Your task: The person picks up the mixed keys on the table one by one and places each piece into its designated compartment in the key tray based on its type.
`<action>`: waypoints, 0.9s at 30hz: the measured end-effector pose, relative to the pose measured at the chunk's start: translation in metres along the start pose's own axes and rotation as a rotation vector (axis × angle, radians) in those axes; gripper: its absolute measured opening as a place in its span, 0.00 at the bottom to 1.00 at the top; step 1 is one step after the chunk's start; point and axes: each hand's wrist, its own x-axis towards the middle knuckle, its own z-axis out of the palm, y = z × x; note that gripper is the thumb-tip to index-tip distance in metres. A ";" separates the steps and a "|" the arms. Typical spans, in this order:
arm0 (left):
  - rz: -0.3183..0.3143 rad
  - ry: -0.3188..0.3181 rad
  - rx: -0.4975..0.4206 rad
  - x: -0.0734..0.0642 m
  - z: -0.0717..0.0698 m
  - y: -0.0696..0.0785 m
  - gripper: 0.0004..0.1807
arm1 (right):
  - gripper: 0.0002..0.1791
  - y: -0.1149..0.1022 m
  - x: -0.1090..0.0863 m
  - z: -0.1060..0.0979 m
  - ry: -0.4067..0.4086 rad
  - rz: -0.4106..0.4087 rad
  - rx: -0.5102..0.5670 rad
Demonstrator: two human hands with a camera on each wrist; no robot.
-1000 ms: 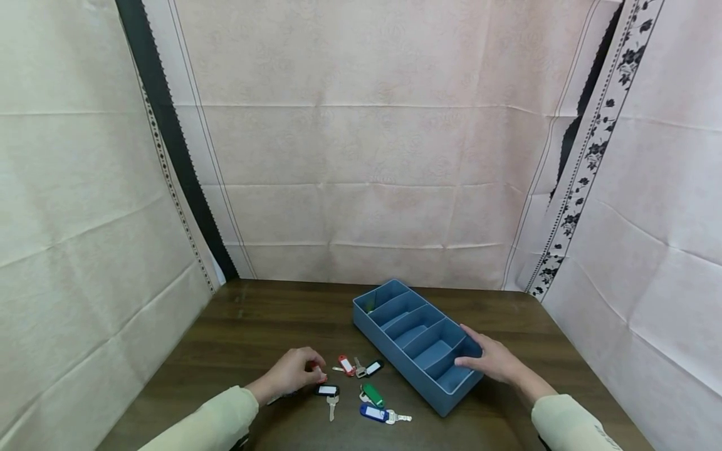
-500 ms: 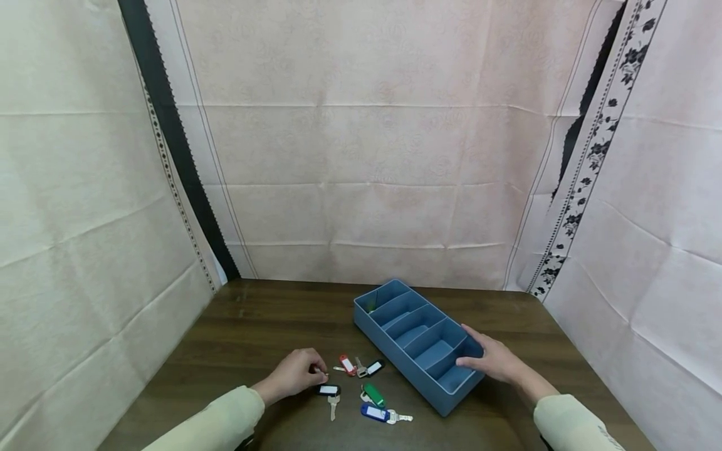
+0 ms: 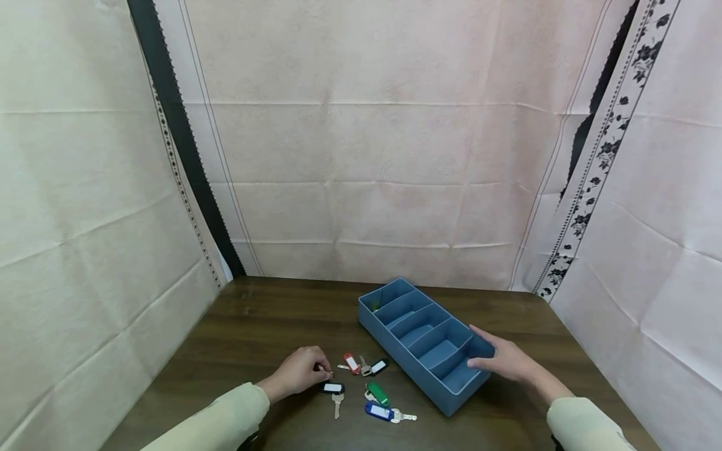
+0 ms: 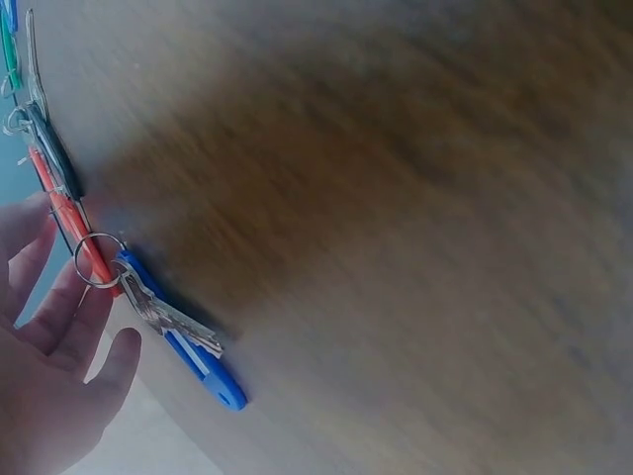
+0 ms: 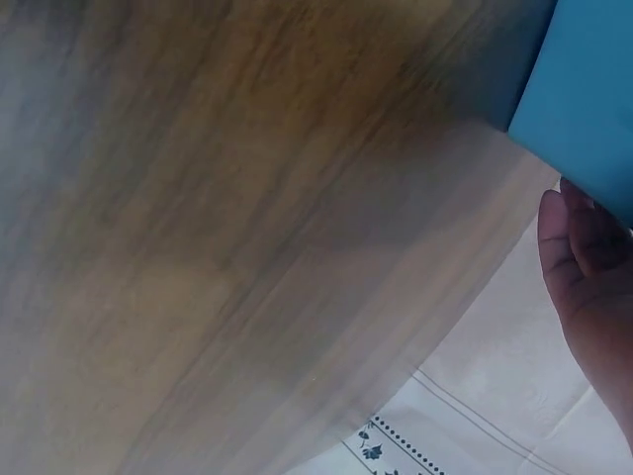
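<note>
My left hand [image 3: 304, 369] is low over the table, fingers curled inward, thumb and fingertips pinching a red key tag [image 4: 96, 262] with a metal ring, mostly covered from above. Beneath that hand lies a blue key tag [image 4: 213, 371] with a key, hidden in the head view. A black key tag [image 3: 331, 388] and its key lie just in front of the fingertips. My right hand [image 3: 507, 360] grips the near right end of a blue divided tray [image 3: 403, 360], thumb over the rim and fingers outside. In the right wrist view, fingertips sit against the tray's side [image 5: 584, 109].
Between left hand and tray lie another red key tag [image 3: 351, 362], a black one [image 3: 379, 367], a green one [image 3: 377, 394] and a blue one [image 3: 378, 411]. Something small and yellow-green [image 3: 375, 306] shows in the tray's far compartment. Pale cloth [image 3: 361, 138] stands behind the table.
My left hand has edged slightly right, and the red between its fingers no longer shows from above. The head view has swung a little left. My right hand stays on the tray.
</note>
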 end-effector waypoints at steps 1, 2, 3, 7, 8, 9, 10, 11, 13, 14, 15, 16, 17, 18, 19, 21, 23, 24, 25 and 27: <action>0.002 0.001 0.003 0.000 0.000 0.000 0.03 | 0.48 0.000 -0.001 -0.001 0.000 -0.005 0.003; 0.003 0.002 0.007 0.001 0.000 0.000 0.02 | 0.48 0.001 -0.003 -0.002 -0.001 -0.013 -0.001; 0.002 0.001 0.009 0.001 0.001 0.001 0.02 | 0.47 0.003 -0.004 -0.004 -0.003 -0.022 -0.002; 0.001 0.004 0.030 0.001 0.000 0.002 0.03 | 0.46 0.008 -0.006 -0.006 -0.008 -0.036 -0.009; 0.001 0.004 0.035 0.001 0.000 0.002 0.03 | 0.46 0.009 -0.007 -0.006 -0.007 -0.040 -0.012; 0.003 0.004 0.040 0.000 0.000 0.002 0.03 | 0.46 0.010 -0.007 -0.006 -0.008 -0.042 -0.011; 0.005 0.005 0.046 0.000 0.000 0.002 0.03 | 0.46 0.011 -0.007 -0.006 -0.009 -0.041 -0.010; 0.006 0.006 0.051 0.000 0.000 0.003 0.03 | 0.46 0.011 -0.008 -0.005 -0.010 -0.038 -0.007; 0.004 0.004 0.056 0.000 0.000 0.003 0.03 | 0.46 0.012 -0.008 -0.004 -0.013 -0.035 0.004; 0.004 0.005 0.059 0.000 0.000 0.003 0.03 | 0.46 0.011 -0.008 -0.004 -0.014 -0.032 0.010; 0.004 0.005 0.061 0.000 0.000 0.003 0.03 | 0.46 0.011 -0.008 -0.003 -0.017 -0.025 0.017; 0.001 0.004 0.063 0.000 0.000 0.003 0.04 | 0.46 0.011 -0.008 -0.003 -0.019 -0.021 0.023; -0.003 0.002 0.063 0.000 0.000 0.003 0.04 | 0.46 0.011 -0.008 -0.002 -0.022 -0.016 0.030; -0.009 -0.001 0.064 0.000 -0.001 0.003 0.04 | 0.46 0.011 -0.008 -0.002 -0.024 -0.012 0.038; -0.010 -0.004 0.063 0.000 0.000 0.003 0.04 | 0.46 0.011 -0.008 -0.002 -0.024 -0.010 0.043; -0.016 -0.009 0.062 0.001 -0.001 0.004 0.03 | 0.46 0.012 -0.007 -0.001 -0.024 -0.003 0.056; -0.012 -0.010 0.062 0.001 -0.001 0.004 0.03 | 0.46 0.013 -0.007 0.000 -0.023 -0.001 0.061; -0.009 -0.008 0.064 0.002 -0.001 0.004 0.03 | 0.46 0.013 -0.007 0.000 -0.021 0.001 0.061; -0.004 -0.006 0.065 0.002 -0.001 0.004 0.02 | 0.46 0.014 -0.007 0.001 -0.018 0.002 0.060; -0.002 -0.002 0.066 0.003 -0.002 0.005 0.02 | 0.46 0.015 -0.007 0.002 -0.018 0.006 0.061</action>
